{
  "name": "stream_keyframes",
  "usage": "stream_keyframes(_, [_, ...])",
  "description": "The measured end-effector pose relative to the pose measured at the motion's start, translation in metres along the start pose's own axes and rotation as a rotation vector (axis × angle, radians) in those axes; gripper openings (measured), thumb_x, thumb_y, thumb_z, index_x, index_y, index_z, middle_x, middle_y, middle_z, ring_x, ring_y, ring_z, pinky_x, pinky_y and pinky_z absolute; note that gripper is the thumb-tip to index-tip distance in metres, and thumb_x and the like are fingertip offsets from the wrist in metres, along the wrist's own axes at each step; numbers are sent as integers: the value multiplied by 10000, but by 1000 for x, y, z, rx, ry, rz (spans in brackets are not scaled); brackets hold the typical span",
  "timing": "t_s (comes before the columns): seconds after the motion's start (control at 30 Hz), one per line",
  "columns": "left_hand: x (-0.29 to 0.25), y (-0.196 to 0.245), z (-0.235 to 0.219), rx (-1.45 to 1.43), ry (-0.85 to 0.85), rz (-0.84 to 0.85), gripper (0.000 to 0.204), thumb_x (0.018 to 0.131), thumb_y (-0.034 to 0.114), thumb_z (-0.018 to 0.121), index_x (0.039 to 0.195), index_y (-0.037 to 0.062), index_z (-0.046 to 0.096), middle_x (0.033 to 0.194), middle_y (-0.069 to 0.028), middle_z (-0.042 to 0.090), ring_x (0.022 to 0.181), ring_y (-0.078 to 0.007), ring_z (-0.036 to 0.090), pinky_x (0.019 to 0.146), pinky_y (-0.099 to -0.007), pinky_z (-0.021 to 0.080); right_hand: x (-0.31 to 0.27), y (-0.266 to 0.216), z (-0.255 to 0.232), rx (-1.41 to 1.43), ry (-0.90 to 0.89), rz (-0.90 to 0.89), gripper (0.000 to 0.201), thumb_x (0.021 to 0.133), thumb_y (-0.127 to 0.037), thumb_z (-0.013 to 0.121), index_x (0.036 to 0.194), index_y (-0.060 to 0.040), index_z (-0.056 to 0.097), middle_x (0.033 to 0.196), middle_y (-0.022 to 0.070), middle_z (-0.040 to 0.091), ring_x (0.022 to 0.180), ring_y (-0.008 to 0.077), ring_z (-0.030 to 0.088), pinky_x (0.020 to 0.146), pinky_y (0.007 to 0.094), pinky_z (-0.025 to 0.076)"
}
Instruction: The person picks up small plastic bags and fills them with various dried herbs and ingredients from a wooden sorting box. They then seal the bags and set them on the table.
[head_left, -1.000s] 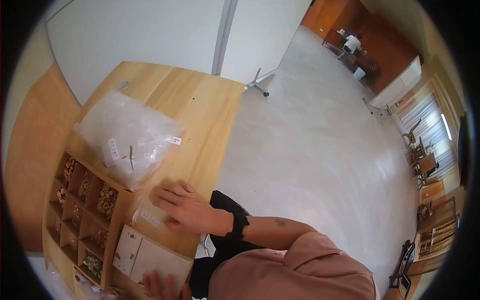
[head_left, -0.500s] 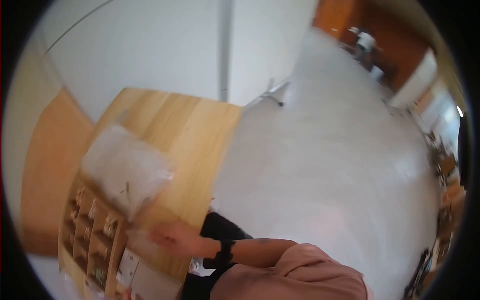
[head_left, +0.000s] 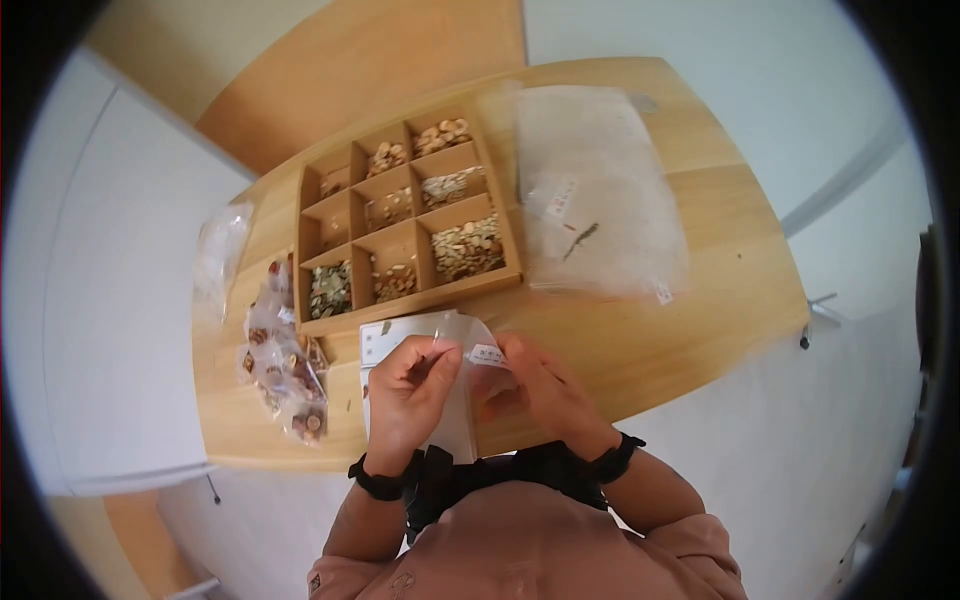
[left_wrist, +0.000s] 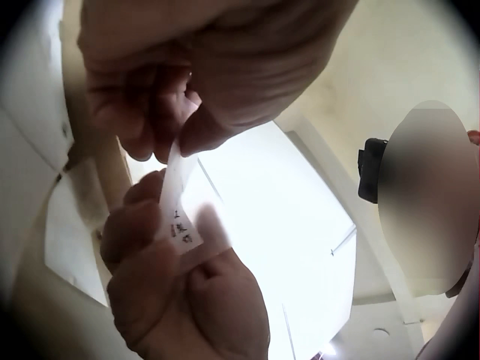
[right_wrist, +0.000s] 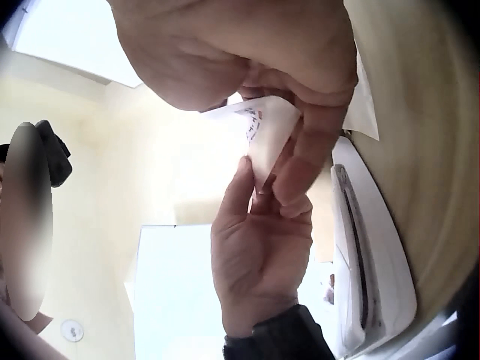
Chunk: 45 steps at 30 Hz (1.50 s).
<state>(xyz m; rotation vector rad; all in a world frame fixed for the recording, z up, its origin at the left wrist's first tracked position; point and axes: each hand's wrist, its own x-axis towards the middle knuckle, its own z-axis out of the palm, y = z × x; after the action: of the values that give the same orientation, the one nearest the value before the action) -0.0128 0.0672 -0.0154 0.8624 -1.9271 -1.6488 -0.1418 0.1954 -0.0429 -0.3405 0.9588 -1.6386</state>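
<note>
Both hands meet over the near edge of the table, working at a small clear plastic bag [head_left: 495, 385] with a white printed label [head_left: 487, 354]. My left hand [head_left: 405, 400] pinches one side of the bag between thumb and fingertips. On the other side my right hand [head_left: 550, 395] grips the bag, thumb close to the label. In the left wrist view the label [left_wrist: 184, 229] stands between the fingers of both hands. Below the hands lies a flat white device [head_left: 455, 430] like a kitchen scale, partly covered by them.
A cardboard box [head_left: 430, 298] with several compartments of dried slices and herbs stands behind the hands. Right of it lies a stack of clear bags [head_left: 600, 140] with a dried sprig [head_left: 581, 240] on top. Filled bags [head_left: 285, 365] of reddish-brown pieces lie left, near another clear bag [head_left: 222, 250].
The head view has swung left onto the table. My right hand has come from the table beside the device to join the left, and both now hold the small labelled bag.
</note>
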Motion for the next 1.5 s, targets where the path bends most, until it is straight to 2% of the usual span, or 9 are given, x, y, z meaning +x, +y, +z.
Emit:
stream_keyframes(0.27, [-9,-6,-28,-55,140,-32,65,954,64,668,985,7,665,814,38,626,722,-20,533,656,-185,450,23,-1,9,-351,-24,44,247,988,-187,607,1166,-17,631,933,32,673,818,102,632,715,270,550])
stream_keyframes(0.47, [-10,-11,-42,-23,47,33,67,957,33,647,1018,7,652,859,0,658,726,-44,565,663,-193,469,18,13,12,-600,72,-279,219,989,-191,611,1121,-26,668,901,39,694,796,88,629,708,250,520])
stream_keyframes(0.67, [-6,-13,-59,75,-52,392,175,898,-97,596,984,48,641,1064,-86,683,847,-92,610,711,-223,484,8,13,18,-335,57,-233,249,985,-227,626,1118,-24,682,962,47,690,928,106,612,827,281,494])
stream_keyframes(0.87, [-7,0,-70,383,-47,695,213,825,-118,644,916,74,646,1311,-156,589,947,-200,647,752,-277,513,-1,4,40,-987,60,-652,329,886,-227,727,1152,-49,654,1145,130,657,1049,282,623,881,364,509])
stream_keyframes(1.17, [-15,-14,-82,-197,-302,424,121,885,-43,659,843,70,660,1426,-204,483,1218,-313,557,891,-365,494,-7,15,68,-1124,289,-789,513,807,-227,793,1259,-96,588,1151,131,641,1040,289,624,853,385,516])
stream_keyframes(1.27, [-9,-16,-83,-259,-394,532,130,930,-5,627,829,71,659,1411,-211,495,1164,-303,590,908,-360,488,-15,7,69,-770,119,-295,419,838,-207,777,1202,-73,619,1029,76,677,915,171,642,771,312,508])
stream_keyframes(1.37, [-8,-19,-85,-252,-416,558,74,950,38,624,892,67,660,1370,-210,537,1098,-281,624,925,-349,483,-11,17,61,-516,-48,-128,290,882,-170,742,1136,-63,650,904,12,676,807,78,611,707,250,479])
stream_keyframes(1.47, [-18,-26,-87,-329,-140,285,76,978,99,610,1025,48,643,1305,-207,584,1043,-264,643,915,-347,493,-10,25,66,-501,118,-215,162,917,-129,700,1047,-40,662,847,2,658,756,64,604,660,235,489])
stream_keyframes(1.5, [-20,-27,-88,-458,-73,239,283,995,163,601,1243,35,555,1256,-205,611,1026,-249,643,884,-345,511,-9,23,68,-454,147,-176,154,920,-122,694,1042,-37,655,852,1,653,756,66,606,656,231,496])
